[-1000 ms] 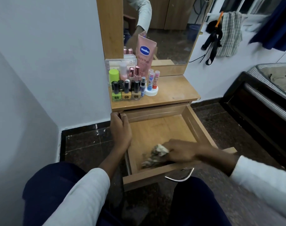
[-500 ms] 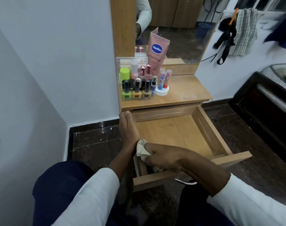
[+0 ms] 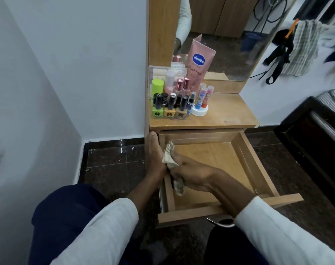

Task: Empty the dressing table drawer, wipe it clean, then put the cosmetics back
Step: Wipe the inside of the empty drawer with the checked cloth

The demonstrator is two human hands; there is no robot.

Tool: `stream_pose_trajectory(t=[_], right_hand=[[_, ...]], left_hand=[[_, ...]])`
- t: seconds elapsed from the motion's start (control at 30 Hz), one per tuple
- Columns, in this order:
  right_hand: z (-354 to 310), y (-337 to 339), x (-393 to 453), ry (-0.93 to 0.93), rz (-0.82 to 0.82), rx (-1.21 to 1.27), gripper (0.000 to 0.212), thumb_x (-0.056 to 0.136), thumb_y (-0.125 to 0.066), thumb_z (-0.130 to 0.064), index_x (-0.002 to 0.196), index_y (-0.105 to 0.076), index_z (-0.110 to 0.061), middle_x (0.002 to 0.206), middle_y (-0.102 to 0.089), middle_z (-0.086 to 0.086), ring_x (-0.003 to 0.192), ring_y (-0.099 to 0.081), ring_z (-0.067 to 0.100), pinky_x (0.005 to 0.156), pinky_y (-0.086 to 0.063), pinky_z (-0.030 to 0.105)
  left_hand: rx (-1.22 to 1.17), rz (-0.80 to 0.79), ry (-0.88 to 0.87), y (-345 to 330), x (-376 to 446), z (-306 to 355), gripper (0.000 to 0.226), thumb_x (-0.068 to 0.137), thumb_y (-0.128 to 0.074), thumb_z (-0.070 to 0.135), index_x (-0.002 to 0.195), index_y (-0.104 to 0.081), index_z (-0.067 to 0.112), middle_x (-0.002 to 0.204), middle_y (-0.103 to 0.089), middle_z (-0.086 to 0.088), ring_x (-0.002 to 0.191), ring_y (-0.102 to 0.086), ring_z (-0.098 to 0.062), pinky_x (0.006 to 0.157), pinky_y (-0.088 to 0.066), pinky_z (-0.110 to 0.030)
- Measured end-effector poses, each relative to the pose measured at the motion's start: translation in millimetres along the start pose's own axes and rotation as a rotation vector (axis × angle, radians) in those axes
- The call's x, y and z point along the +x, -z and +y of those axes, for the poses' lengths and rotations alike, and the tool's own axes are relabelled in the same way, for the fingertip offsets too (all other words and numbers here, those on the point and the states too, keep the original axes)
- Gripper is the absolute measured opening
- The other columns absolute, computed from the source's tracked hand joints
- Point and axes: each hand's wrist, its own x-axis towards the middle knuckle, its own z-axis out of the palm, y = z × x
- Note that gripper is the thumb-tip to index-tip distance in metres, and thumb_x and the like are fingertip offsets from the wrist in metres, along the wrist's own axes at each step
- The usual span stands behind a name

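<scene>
Right hand (image 3: 193, 174) grips a crumpled cloth (image 3: 169, 156), fingers curled round it, pressing it against the inner left wall of the open drawer (image 3: 256, 165); the cloth's long axis runs roughly 12-to-6 along that wall, one end poking up toward 12, the other hanging out under the palm toward 6. Left hand (image 3: 154, 155) lies flat with straight fingers on the drawer's outer left side, fingertips pointing to 12, holding nothing. Drawer is pulled out toward 6, its floor bare wood; the cosmetics (image 3: 170, 106) stand clustered on the tabletop (image 3: 227, 113) at 12 of the drawer, pink Vaseline tube (image 3: 198, 62) upright behind them.
</scene>
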Motion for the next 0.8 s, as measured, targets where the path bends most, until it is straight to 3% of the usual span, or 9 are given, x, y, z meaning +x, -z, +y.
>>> stream_pose_trajectory(t=[0.07,0.13,0.3,0.4,0.5,0.63,0.7,0.73,0.8], right_hand=[[-5,0,-22,-0.087,-0.139,-0.223,0.020,0.099,-0.046,0.002,0.105,-0.057,-0.014,0.096,-0.055,0.007,0.089,-0.050,0.020,0.076,-0.046,0.032],[-10,0,-36,-0.109,-0.175,-0.398,0.014,0.101,-0.046,0.001,0.100,-0.056,-0.009,0.096,-0.051,0.010,0.089,-0.046,0.022,0.072,-0.042,0.031],[-14,2,-8,0.000,0.130,-0.271,0.014,0.099,-0.052,-0.010,0.098,-0.065,-0.004,0.093,-0.067,0.017,0.088,-0.063,0.030,0.075,-0.049,0.040],[-7,-4,15,0.122,0.252,-0.297,0.038,0.101,-0.046,0.002,0.134,-0.058,-0.013,0.116,-0.070,0.009,0.106,-0.067,0.022,0.088,-0.058,0.037],[-3,2,13,0.067,0.154,-0.556,0.056,0.098,-0.050,0.001,0.152,-0.041,-0.015,0.133,-0.063,0.009,0.118,-0.061,0.022,0.101,-0.054,0.041],[-2,5,-14,-0.094,-0.036,-0.949,0.040,0.102,-0.053,-0.009,0.141,-0.045,-0.006,0.123,-0.063,0.015,0.102,-0.062,0.024,0.083,-0.051,0.036],[3,-4,-25,-0.145,-0.105,-1.044,0.032,0.100,-0.052,-0.011,0.131,-0.048,-0.005,0.125,-0.060,0.018,0.107,-0.060,0.029,0.087,-0.049,0.040],[6,-6,-26,-0.169,-0.085,-1.018,0.028,0.099,-0.052,-0.011,0.126,-0.049,-0.006,0.125,-0.059,0.018,0.107,-0.059,0.030,0.088,-0.048,0.041],[9,-6,-31,-0.181,-0.013,-0.868,0.021,0.097,-0.052,-0.013,0.118,-0.053,-0.011,0.122,-0.062,0.016,0.107,-0.062,0.032,0.088,-0.053,0.043]], left_hand=[[0.038,-0.017,0.005,0,-11,14,0.090,0.098,-0.027,0.076,0.160,-0.040,0.013,0.169,-0.036,-0.008,0.158,-0.031,-0.025,0.130,-0.026,-0.046],[0.061,-0.026,-0.043,-2,-12,14,0.066,0.112,-0.025,0.053,0.163,-0.032,0.012,0.172,-0.029,-0.006,0.159,-0.024,-0.018,0.131,-0.017,-0.032],[-0.068,0.007,0.066,-5,0,4,0.049,0.117,-0.026,0.024,0.161,-0.032,0.004,0.169,-0.032,-0.014,0.157,-0.028,-0.023,0.115,-0.015,-0.010],[0.002,-0.031,0.012,-3,-7,5,0.050,0.117,-0.025,0.030,0.163,-0.031,0.011,0.170,-0.030,-0.006,0.146,-0.027,-0.001,0.114,-0.016,-0.012],[0.061,-0.028,-0.077,-3,-10,15,0.048,0.117,-0.025,0.027,0.157,-0.039,0.003,0.157,-0.045,-0.013,0.131,-0.039,0.001,0.110,-0.021,-0.013],[0.056,-0.017,-0.112,-4,-12,17,0.046,0.117,-0.026,0.032,0.155,-0.044,0.015,0.140,-0.044,0.013,0.115,-0.036,0.020,0.107,-0.027,-0.012],[0.071,-0.010,-0.113,-6,-14,19,0.028,0.117,-0.026,0.034,0.130,-0.050,0.036,0.123,-0.047,0.029,0.100,-0.041,0.033,0.093,-0.031,-0.002],[0.062,0.005,-0.110,-6,-15,21,0.027,0.117,-0.027,0.034,0.119,-0.054,0.034,0.111,-0.050,0.026,0.094,-0.047,0.029,0.089,-0.035,-0.006],[0.045,0.017,-0.121,-5,-14,21,0.036,0.116,-0.028,0.037,0.127,-0.058,0.020,0.113,-0.057,0.012,0.103,-0.055,0.008,0.095,-0.039,-0.023]])
